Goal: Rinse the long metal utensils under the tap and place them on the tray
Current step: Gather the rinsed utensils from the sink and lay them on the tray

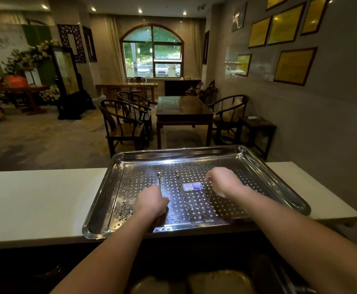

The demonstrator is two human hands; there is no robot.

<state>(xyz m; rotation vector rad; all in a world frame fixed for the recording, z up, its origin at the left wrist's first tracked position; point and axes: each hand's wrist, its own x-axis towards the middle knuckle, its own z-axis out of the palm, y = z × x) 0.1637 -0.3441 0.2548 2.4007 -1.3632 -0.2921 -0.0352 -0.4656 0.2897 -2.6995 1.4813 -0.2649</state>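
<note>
Head view: left hand (152, 201), fingers pinching a long thin metal spoon (159, 181), seems to be laying it on the perforated steel tray (118, 166) on the white counter (35, 200), right hand (222, 180) loosely curled on nothing I can make out; next, release and fetch another.

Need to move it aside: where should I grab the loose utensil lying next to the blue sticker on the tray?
Pinch the long metal utensil at mid-shaft from above, fingers on either side. It lies flat on the perforated tray, pointing away from you, thin, so an end grip would likely slip. The right hand is nearest.
</note>
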